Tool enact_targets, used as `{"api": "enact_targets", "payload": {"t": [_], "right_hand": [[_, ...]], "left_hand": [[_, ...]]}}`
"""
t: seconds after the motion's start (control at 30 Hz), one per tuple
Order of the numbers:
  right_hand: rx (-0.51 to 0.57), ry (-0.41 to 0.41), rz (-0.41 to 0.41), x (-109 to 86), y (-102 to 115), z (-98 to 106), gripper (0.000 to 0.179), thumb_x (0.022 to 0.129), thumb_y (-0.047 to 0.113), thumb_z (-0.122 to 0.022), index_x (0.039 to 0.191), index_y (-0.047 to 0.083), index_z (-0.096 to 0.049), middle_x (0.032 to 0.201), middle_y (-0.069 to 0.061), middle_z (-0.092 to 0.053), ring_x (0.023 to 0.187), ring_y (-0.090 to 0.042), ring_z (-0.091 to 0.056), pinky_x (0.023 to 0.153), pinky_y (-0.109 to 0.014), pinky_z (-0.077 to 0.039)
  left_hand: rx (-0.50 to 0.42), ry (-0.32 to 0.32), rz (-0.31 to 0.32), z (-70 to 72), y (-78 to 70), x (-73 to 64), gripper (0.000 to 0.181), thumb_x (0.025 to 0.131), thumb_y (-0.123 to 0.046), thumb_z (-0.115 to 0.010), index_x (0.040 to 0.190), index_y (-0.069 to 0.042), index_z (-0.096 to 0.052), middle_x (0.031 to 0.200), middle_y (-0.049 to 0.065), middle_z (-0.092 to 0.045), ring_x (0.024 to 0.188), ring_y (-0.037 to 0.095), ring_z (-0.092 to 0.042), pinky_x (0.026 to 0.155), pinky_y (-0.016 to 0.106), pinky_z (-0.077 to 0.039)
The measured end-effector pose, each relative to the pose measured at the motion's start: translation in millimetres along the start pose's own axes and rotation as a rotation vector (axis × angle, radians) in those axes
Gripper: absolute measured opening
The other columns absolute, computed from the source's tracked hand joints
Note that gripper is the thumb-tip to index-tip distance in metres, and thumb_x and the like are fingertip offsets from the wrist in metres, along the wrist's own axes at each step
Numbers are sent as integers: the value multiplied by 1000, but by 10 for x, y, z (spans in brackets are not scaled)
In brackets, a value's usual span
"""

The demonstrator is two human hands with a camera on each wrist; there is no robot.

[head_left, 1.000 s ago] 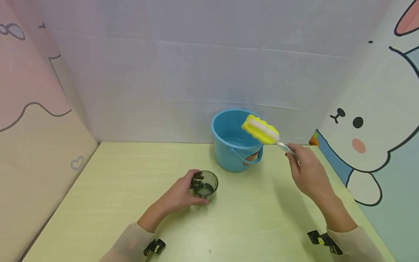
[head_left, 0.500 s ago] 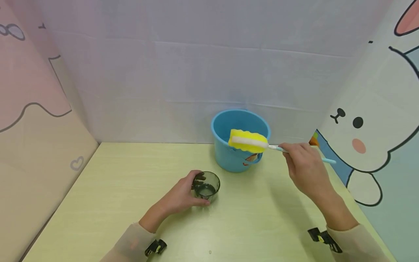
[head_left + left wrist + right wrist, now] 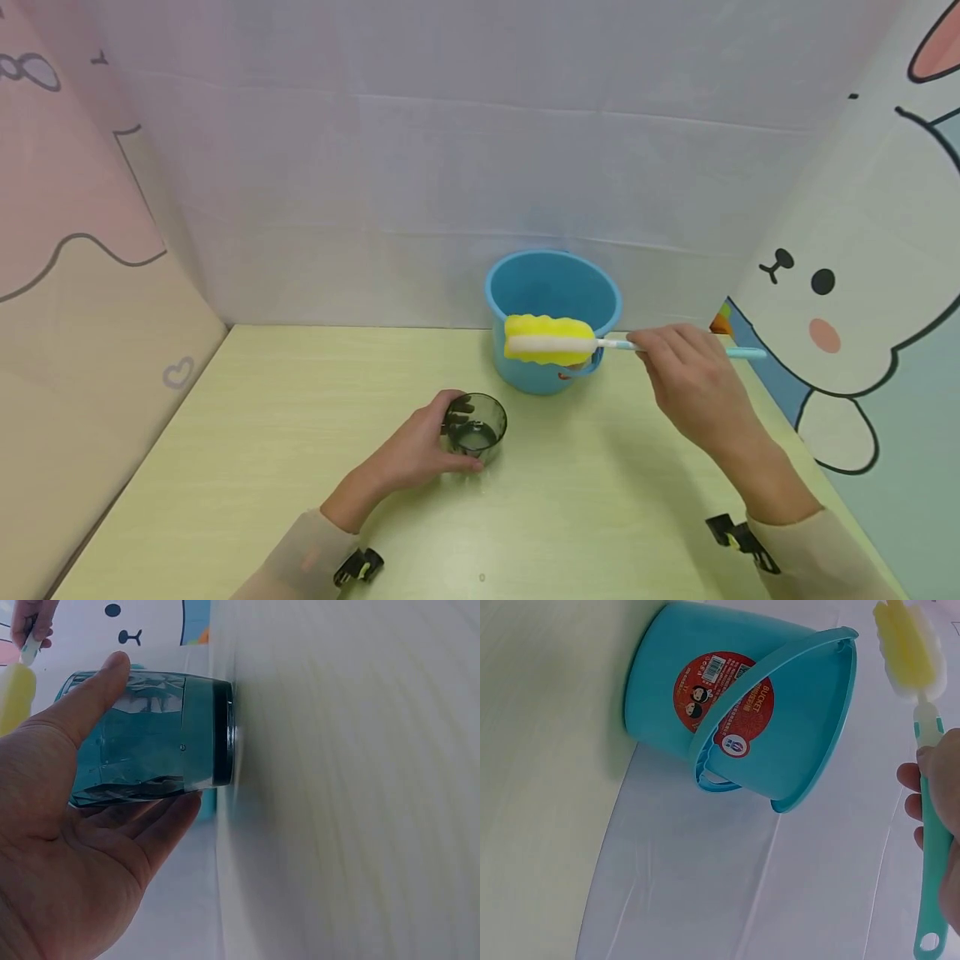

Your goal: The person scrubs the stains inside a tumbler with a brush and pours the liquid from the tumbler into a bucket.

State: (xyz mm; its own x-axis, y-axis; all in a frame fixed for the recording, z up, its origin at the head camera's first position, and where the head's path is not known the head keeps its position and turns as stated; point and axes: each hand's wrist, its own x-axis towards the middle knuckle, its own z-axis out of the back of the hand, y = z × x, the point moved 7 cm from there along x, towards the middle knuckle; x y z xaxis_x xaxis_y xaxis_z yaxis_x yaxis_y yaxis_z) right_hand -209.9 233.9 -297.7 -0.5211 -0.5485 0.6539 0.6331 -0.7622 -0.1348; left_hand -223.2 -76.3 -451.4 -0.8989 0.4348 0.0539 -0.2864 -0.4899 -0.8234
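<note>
A dark see-through glass cup (image 3: pixel 480 433) stands upright on the table, its mouth facing up. My left hand (image 3: pixel 408 446) grips its side, the thumb on the near side and the fingers behind, as the left wrist view (image 3: pixel 150 735) also shows. In my right hand (image 3: pixel 697 383) is a sponge bottle brush (image 3: pixel 551 340), held by its pale blue-green handle (image 3: pixel 934 862). The yellow and white sponge head points left, in the air in front of the bucket and above and right of the cup. The two do not touch.
A blue bucket (image 3: pixel 517 367) with a red label (image 3: pixel 727 701) and a hanging handle stands at the back of the table (image 3: pixel 300 375), close to the white back wall sheet (image 3: pixel 375 167). A printed bear-like panel (image 3: pixel 862 333) borders the right side.
The brush has moved left and down from over the bucket's right rim, turning from slanted to nearly level. My left hand and the cup have hardly moved.
</note>
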Motion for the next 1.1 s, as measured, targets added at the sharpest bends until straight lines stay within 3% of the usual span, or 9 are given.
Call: {"api": "enact_targets", "payload": {"t": [0.07, 0.13, 0.2, 0.3, 0.47, 0.7, 0.9, 1.0, 1.1], "right_hand": [[-10, 1, 29, 22, 29, 11, 36, 89, -2, -78, 122, 1, -67, 107, -14, -73, 100, -37, -62, 83, -53, -53], [-21, -7, 67, 50, 63, 23, 22, 101, 4, -69, 123, 2, -67, 107, -14, -73, 101, -38, -62, 83, -54, -52], [-33, -12, 108, 83, 104, 33, 19, 111, 11, -57, 123, 1, -67, 107, -15, -73, 101, -39, -62, 83, -54, -51], [-42, -33, 169, 137, 172, 43, 42, 118, 25, -34, 122, 1, -68, 107, -15, -73, 100, -40, -62, 83, -55, -49], [-67, -32, 262, 207, 281, 28, 47, 119, 24, -28, 122, 2, -70, 108, -13, -73, 100, -39, -63, 82, -54, -49], [-112, 90, 350, 249, 391, -71, 28, 114, 17, -47, 128, 5, -68, 118, -12, -71, 108, -37, -62, 86, -51, -51], [-171, 148, 432, 293, 486, -104, 25, 116, 15, -43, 123, 5, -65, 111, -11, -69, 105, -35, -59, 89, -49, -51], [-208, 184, 469, 326, 531, -120, 14, 111, 11, -56, 122, 6, -63, 109, -10, -67, 104, -33, -57, 90, -48, -51], [-241, 212, 506, 360, 577, -145, 25, 100, 10, -75, 122, 7, -62, 107, -9, -65, 102, -31, -56, 88, -45, -50]], "left_hand": [[-1, 1, -3, -4, 4, 2, 99, 77, -35, -98, 153, -6, -42, 143, 11, -62, 132, 29, -60, 112, 50, -46], [-4, 3, -5, -11, 2, 5, 99, 77, -36, -98, 153, -6, -42, 143, 11, -62, 132, 29, -60, 112, 51, -47], [-6, 5, -9, -21, -4, 10, 99, 77, -35, -98, 153, -6, -42, 143, 10, -62, 131, 29, -60, 111, 50, -47], [-4, 8, -12, -38, -16, 17, 98, 78, -34, -98, 153, -7, -42, 143, 9, -62, 131, 28, -60, 111, 50, -48], [-11, 22, -7, -69, -33, 26, 98, 79, -32, -98, 154, -7, -41, 146, 7, -61, 133, 28, -60, 112, 49, -48], [-20, 39, 9, -97, -58, 26, 100, 78, -34, -98, 156, -8, -40, 149, 7, -59, 135, 27, -57, 113, 48, -47], [-15, 45, 25, -126, -63, 22, 101, 77, -37, -98, 156, -10, -40, 149, 5, -58, 136, 24, -55, 115, 48, -46], [-13, 46, 30, -133, -70, 23, 102, 77, -37, -98, 156, -10, -40, 149, 6, -58, 135, 25, -55, 114, 48, -46], [-10, 47, 29, -144, -79, 31, 102, 77, -37, -99, 156, -11, -40, 147, 6, -58, 134, 24, -56, 115, 48, -46]]}}
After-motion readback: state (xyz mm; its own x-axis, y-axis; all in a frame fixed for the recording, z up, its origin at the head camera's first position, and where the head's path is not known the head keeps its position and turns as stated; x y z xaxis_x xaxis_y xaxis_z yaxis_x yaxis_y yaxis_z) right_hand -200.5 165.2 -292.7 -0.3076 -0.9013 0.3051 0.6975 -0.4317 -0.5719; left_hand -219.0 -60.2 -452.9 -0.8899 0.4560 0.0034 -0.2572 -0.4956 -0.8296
